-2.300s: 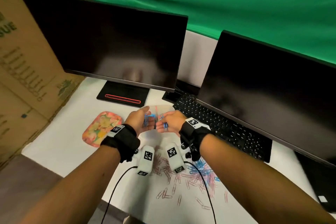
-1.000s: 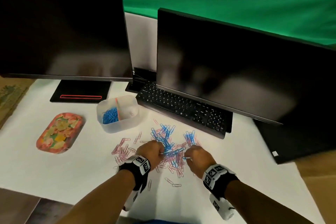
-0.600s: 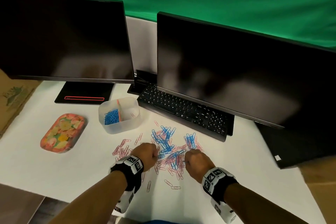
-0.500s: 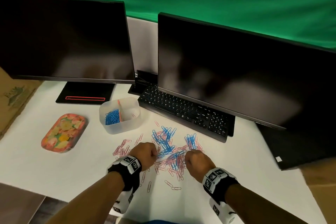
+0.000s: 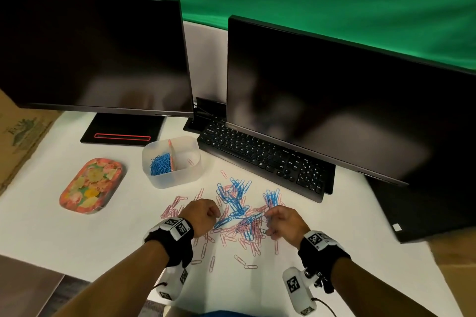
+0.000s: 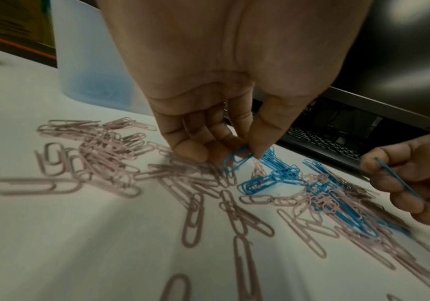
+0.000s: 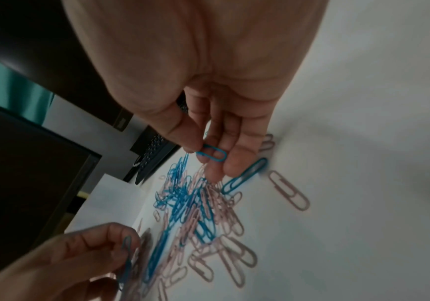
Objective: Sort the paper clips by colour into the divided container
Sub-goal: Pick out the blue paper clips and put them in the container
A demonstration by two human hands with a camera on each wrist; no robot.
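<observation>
Partial green lettering is seen on the cardboard box (image 5: 19,134) at far left, too cropped to be read. In the divided container (image 5: 172,162), blue clips fill the left compartment. A blue paper clip (image 6: 237,160) is pinched by the left hand (image 5: 203,215), another blue clip (image 7: 212,155) by the right hand (image 5: 284,221). Pink clips tangled in the mixed pile (image 5: 239,213) could probably be dragged along and missorted.
</observation>
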